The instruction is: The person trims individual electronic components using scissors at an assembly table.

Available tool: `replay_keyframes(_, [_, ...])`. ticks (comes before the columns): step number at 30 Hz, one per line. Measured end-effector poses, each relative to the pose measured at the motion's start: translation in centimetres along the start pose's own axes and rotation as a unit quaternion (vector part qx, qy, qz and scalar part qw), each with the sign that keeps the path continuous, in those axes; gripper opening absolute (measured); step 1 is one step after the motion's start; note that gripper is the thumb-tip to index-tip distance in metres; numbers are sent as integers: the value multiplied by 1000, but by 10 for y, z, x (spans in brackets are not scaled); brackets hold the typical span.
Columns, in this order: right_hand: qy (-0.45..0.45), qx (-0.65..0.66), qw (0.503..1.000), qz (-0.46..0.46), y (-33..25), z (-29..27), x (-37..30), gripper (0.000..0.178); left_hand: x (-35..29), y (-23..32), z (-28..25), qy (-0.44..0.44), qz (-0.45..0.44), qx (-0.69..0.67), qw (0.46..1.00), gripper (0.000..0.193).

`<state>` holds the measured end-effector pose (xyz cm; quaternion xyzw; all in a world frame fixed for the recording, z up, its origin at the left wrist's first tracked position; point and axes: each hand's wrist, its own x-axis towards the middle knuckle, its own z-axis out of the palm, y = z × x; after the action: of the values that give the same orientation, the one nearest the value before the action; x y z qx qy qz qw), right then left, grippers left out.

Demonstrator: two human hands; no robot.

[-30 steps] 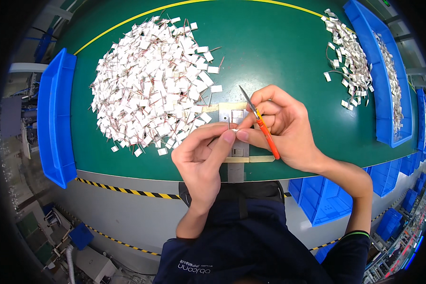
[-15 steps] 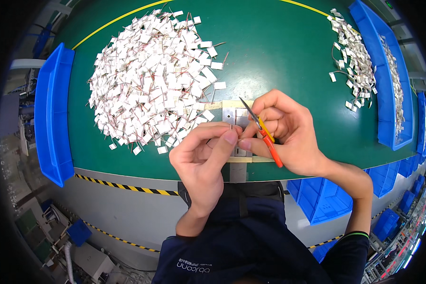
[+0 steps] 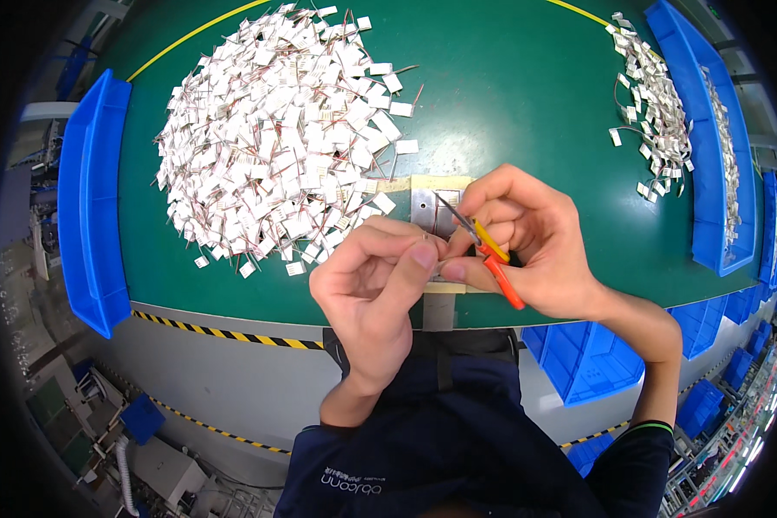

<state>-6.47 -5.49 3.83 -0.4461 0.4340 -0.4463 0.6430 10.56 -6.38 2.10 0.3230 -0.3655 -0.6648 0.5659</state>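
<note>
Snips point(image 3: 491, 253) gripped in the right hand point(image 3: 540, 250) slant far-left to near-right, just right of the small part point(image 3: 425, 238) the left hand point(image 3: 373, 276) pinches.

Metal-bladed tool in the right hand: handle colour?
Tool handle: orange-red and yellow; head view shows it best.

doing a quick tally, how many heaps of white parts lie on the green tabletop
2: a large heap on the left and a smaller heap on the right, beside a blue tray. No others seem hidden.
</note>
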Motion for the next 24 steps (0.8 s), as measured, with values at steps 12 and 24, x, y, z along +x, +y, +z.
replay_keyframes(12, [-147,100,979,105,-14,-24,5,21,-1,4,-3,-29,-28,-52,998,6])
replay_keyframes(24, [-148,50,983,99,-15,-24,4,16,-2,1,-7,-47,-49,-62,996,4])
